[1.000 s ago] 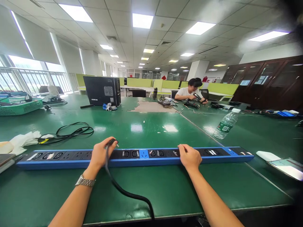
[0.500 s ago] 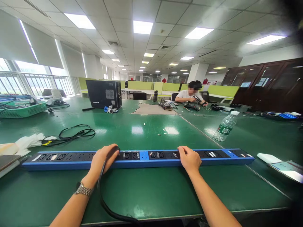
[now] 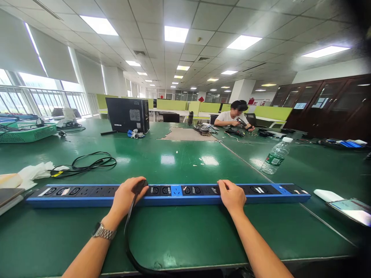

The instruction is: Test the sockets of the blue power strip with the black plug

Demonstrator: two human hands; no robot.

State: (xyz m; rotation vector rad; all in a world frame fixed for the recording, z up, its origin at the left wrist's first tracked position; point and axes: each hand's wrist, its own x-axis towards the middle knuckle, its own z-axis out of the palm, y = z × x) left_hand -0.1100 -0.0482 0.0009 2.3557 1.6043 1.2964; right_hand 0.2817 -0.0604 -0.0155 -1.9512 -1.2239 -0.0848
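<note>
A long blue and black power strip point(image 3: 179, 194) lies across the green table point(image 3: 185, 231) in front of me. My left hand point(image 3: 126, 195) grips a black plug point(image 3: 140, 187) pressed down on the strip's sockets, and its black cable point(image 3: 129, 239) loops toward the near table edge. My right hand point(image 3: 232, 195) rests flat on the strip to the right of its middle, fingers together, pinning it to the table.
A coiled black cable point(image 3: 89, 162) and white cloth point(image 3: 36, 171) lie at left. A water bottle point(image 3: 275, 156) stands at right, near a white block point(image 3: 327, 195) and a tablet point(image 3: 352, 208). Further back are a computer case point(image 3: 127, 114), a green basket point(image 3: 27, 131) and a seated person point(image 3: 233, 116).
My left hand has lowered the plug from above the strip onto its sockets. The cable's loop has shifted left and nearer. My right hand has stayed in place.
</note>
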